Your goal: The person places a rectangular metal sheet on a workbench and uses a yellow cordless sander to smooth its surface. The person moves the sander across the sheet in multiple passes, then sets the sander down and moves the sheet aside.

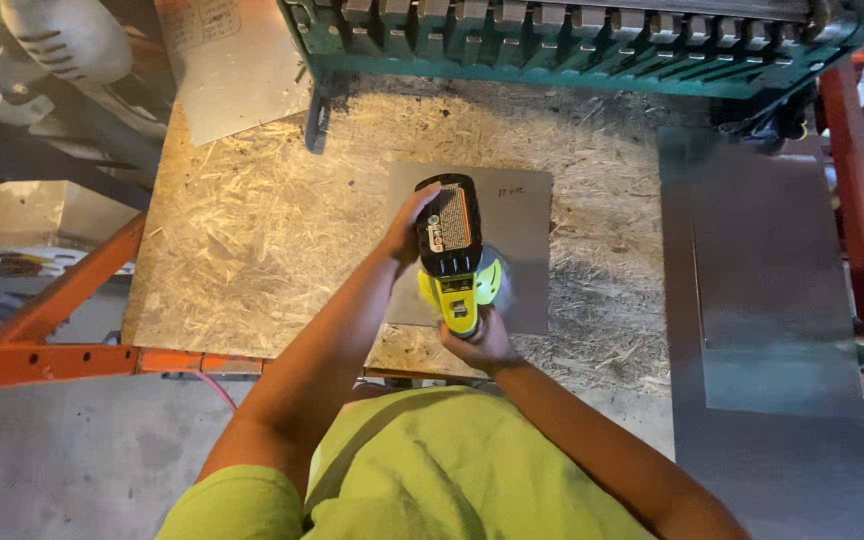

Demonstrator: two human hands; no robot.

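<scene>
Our right hand [484,340] wrapped tight around grip of yellow-green cordless drill [457,255], held upright over grey metal sheet [522,225]. Our left hand [407,222] pressed flat against drill's black battery end, fingers together. Sheet lies loose on chipboard worktop [252,230], no clamp visible. Risk, as we judge: sheet spins or slides under bit; tilted drill skates off mark. Beyond: larger metal sheets [762,300] at right, green machine [572,45] along far edge.

Head camera looks steeply down, close above the workbench [252,240].
</scene>
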